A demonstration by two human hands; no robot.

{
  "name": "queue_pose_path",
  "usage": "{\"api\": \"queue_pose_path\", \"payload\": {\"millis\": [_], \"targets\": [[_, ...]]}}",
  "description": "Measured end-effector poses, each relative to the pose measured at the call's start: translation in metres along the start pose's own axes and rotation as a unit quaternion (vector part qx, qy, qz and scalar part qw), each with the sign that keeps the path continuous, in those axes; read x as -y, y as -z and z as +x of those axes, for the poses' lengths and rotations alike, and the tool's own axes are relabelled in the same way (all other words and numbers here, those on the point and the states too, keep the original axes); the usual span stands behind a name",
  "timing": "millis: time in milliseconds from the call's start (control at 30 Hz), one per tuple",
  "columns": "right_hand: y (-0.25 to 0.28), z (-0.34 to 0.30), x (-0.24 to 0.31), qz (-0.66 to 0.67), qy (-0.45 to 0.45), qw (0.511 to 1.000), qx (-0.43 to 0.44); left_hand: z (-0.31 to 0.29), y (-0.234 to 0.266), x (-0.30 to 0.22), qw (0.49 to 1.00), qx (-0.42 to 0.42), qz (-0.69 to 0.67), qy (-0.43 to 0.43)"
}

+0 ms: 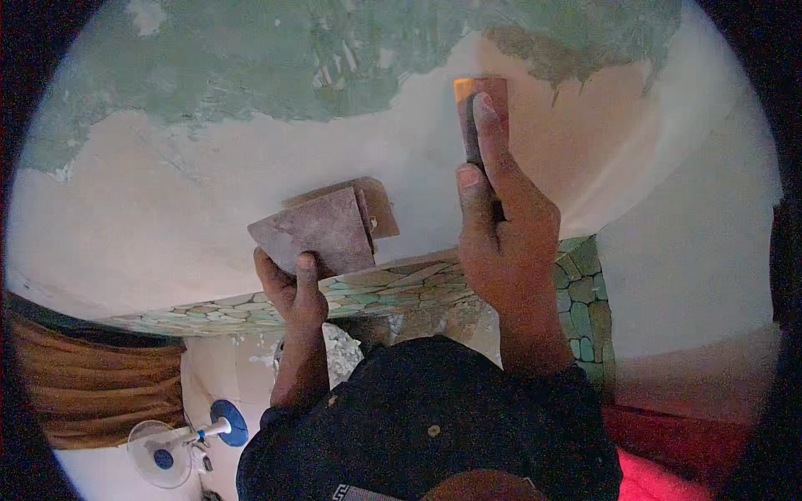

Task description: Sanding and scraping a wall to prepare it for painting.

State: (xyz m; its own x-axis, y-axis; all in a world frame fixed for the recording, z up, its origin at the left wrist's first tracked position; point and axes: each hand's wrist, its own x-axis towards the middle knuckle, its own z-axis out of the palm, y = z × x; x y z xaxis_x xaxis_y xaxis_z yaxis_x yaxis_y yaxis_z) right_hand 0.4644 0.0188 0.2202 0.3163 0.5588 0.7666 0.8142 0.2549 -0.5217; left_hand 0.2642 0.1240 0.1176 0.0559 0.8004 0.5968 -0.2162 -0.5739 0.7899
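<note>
Nearest is the person's dark shirt. Beyond it, the hands are well apart. The left hand grips the near edge of a flat greyish-brown plate, another brown piece behind it. The right hand clasps a reddish scraper with an orange corner, farther out and to the right, a fingertip along it; whether it touches the patchy green-and-white wall cannot be told. Stone-patterned band edges that wall's near side.
</note>
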Motion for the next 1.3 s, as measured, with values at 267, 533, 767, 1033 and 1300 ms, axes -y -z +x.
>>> {"api": "queue_pose_path", "payload": {"millis": [267,533,767,1033,1300], "targets": [[0.002,0.013,0.028,-0.053,-0.174,0.983,0.006,0.019,0.019,0.016,1.000,0.015,-0.020,-0.004],[-0.013,0.016,0.007,-0.081,-0.004,0.992,-0.093,0.023,0.019,0.018,0.997,0.024,-0.051,0.042],[-0.010,0.008,0.011,-0.084,-0.049,0.993,-0.072,0.031,0.029,0.014,0.998,0.009,-0.061,0.008],[-0.009,0.017,0.030,-0.014,-0.142,0.988,-0.065,0.043,0.039,0.011,0.999,-0.026,-0.019,-0.032],[0.000,0.015,0.023,0.007,-0.240,0.971,0.001,0.051,0.044,0.017,0.998,-0.040,-0.004,-0.056]]}}
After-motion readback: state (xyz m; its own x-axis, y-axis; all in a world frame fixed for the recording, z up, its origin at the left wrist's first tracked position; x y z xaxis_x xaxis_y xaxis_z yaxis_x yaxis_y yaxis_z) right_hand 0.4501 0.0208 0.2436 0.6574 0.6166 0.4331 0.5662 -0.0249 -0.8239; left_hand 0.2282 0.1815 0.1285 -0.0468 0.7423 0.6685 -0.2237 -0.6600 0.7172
